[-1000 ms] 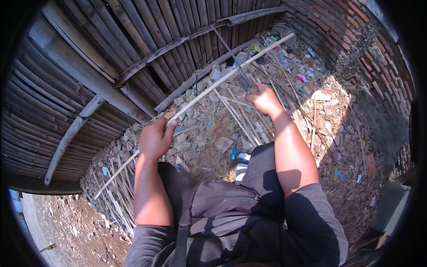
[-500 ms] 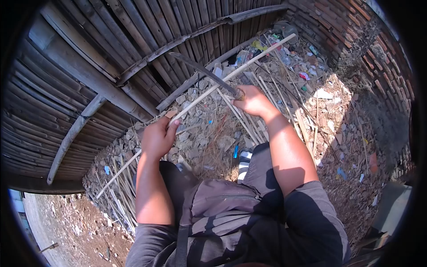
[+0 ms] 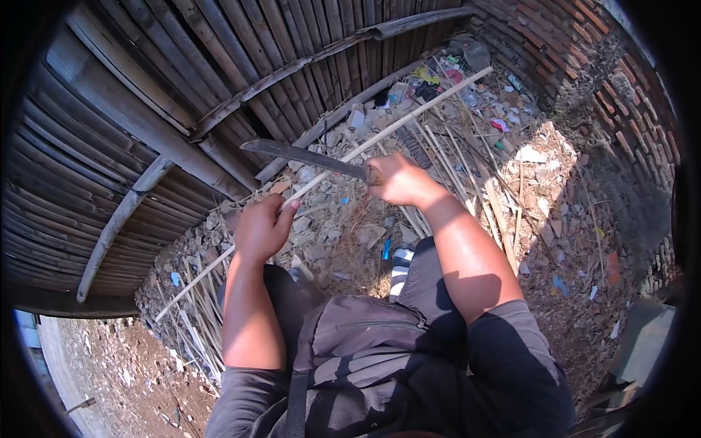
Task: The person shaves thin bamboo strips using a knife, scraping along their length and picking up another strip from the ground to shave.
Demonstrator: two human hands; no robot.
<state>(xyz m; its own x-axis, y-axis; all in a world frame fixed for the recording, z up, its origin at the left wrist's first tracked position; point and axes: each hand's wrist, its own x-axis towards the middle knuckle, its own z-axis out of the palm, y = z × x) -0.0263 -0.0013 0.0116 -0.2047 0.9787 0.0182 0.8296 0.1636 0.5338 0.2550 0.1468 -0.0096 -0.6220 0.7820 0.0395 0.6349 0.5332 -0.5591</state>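
Note:
My left hand (image 3: 261, 225) is closed around a long pale bamboo strip (image 3: 398, 125), which slants from the lower left up to the far right. In my right hand (image 3: 403, 179) is the handle of a machete (image 3: 310, 156). Its dark blade points left and lies across the strip, a little beyond my left hand; whether the two touch I cannot tell. The handle is mostly hidden by my fingers.
Cut strips (image 3: 196, 321) lie in a bundle on the left, and more sticks (image 3: 456, 171) lie on the right. Rubble and litter cover the ground. A bamboo wall (image 3: 307, 66) stands ahead, a brick wall (image 3: 613, 95) to the right.
The machete has swung so its tip is lower and farther left, its blade flatter. My right hand has moved slightly left and down. The strip's far end has dipped a little.

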